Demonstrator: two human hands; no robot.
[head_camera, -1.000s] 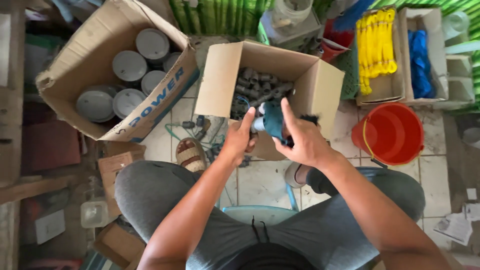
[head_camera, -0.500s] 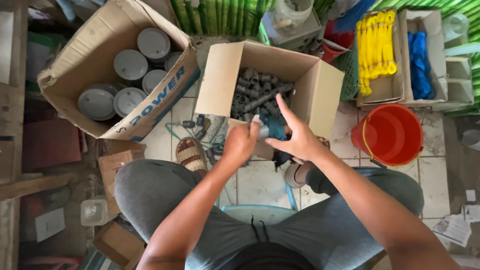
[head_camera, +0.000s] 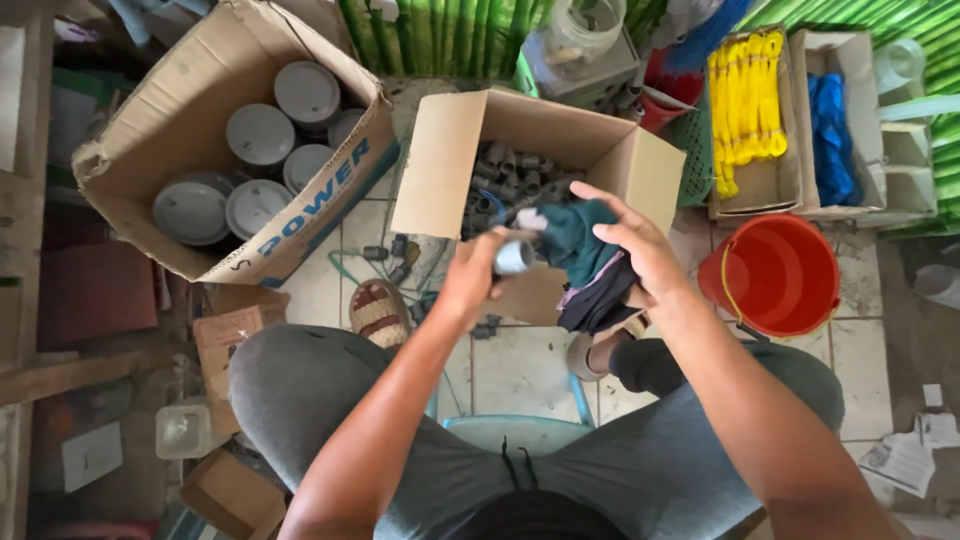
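Left hand (head_camera: 472, 280) fingers pinch small grey pipe fitting (head_camera: 513, 257): light, rigid, smooth; right hand (head_camera: 640, 245) at 3 o'clock holds soft cloth (head_camera: 585, 258)

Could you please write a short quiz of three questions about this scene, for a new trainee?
1. True or false: the left hand holds a small grey pipe fitting.
2. What does the right hand hold? A) a dark cloth B) a yellow rope C) a hammer
3. Fill in: the bucket on the person's right side is ____ in colour.

Key:
1. True.
2. A, the dark cloth, held beside the fitting above the open cardboard box of grey parts.
3. Red.
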